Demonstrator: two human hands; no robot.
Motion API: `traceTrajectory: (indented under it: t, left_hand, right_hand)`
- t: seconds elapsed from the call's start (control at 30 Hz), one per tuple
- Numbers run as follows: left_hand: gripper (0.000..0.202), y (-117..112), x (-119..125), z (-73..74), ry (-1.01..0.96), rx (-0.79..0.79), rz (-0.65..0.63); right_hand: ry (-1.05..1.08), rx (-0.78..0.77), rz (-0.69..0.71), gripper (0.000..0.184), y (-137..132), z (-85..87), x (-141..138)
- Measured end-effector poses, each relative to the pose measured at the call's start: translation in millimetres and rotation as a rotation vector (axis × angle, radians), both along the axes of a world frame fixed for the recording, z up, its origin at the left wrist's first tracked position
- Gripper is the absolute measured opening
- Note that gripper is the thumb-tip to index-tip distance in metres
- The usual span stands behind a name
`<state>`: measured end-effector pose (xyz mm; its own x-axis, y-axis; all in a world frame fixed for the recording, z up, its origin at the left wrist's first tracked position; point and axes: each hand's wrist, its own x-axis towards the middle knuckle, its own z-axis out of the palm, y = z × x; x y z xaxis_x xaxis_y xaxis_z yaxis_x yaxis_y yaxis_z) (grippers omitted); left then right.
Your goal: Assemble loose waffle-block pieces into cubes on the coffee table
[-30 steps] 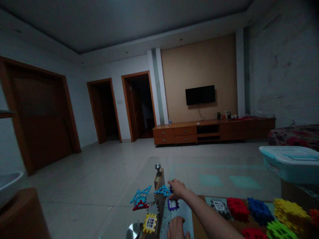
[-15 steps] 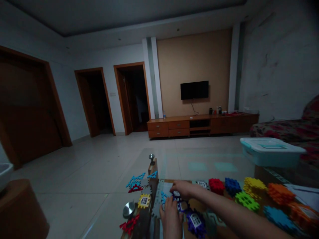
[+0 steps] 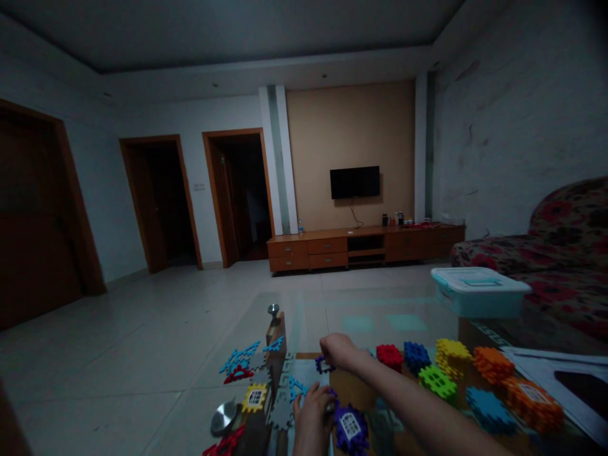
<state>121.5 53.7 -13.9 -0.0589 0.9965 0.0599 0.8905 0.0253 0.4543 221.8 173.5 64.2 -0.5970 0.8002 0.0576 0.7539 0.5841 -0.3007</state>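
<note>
My right hand (image 3: 338,352) reaches forward, fingers curled down around a small purple plastic tile (image 3: 323,365). My left hand (image 3: 311,421) is lower, with its fingertips by a grey interlocking tile (image 3: 280,415) and a purple tile with a white window (image 3: 350,425). Whatever its fingers touch is partly hidden. Light blue pieces (image 3: 240,359) and a yellow window tile (image 3: 254,398) lie left of my hands. To the right are a red block (image 3: 389,356), a blue block (image 3: 417,356) and a green block (image 3: 437,382).
A lidded plastic storage box (image 3: 479,291) sits beyond the blocks, with a floral sofa (image 3: 522,266) to the right. A steel disc (image 3: 223,418) and a metal knob (image 3: 273,310) lie left of my hands. A wooden cabinet (image 3: 365,247) stands across the tiled floor.
The view has swung left, bringing more of the sofa in. My right hand has lifted slightly from the purple pieces, and my left hand has shifted left.
</note>
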Motion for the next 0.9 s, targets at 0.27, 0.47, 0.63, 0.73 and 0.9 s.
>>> traceTrajectory:
  t: [0.27,0.47,0.63,0.73,0.9]
  left_hand:
    - [0.041,-7.7,2.9,13.9,0.051,0.041,0.103]
    - [0.05,-4.7,8.4,8.0,0.099,0.044,0.149]
    - [0.044,-3.6,1.5,-1.4,0.059,0.211,0.227]
    - [0.039,-7.4,2.1,0.7,-0.002,0.329,0.2]
    - [0.032,-18.9,29.6,15.9,-0.024,0.319,0.023]
  right_hand:
    - [0.321,-0.167,-0.124,0.022,-44.1,-19.0,54.7]
    - [0.431,-0.265,-0.187,0.02,-68.0,-49.7,63.9]
    - [0.441,-0.234,-0.233,0.019,-67.4,-53.4,67.5]
    - [0.418,-0.165,-0.264,0.018,-70.3,-51.9,76.8]
    - [0.328,-0.124,-0.306,0.02,-84.8,-42.1,92.6]
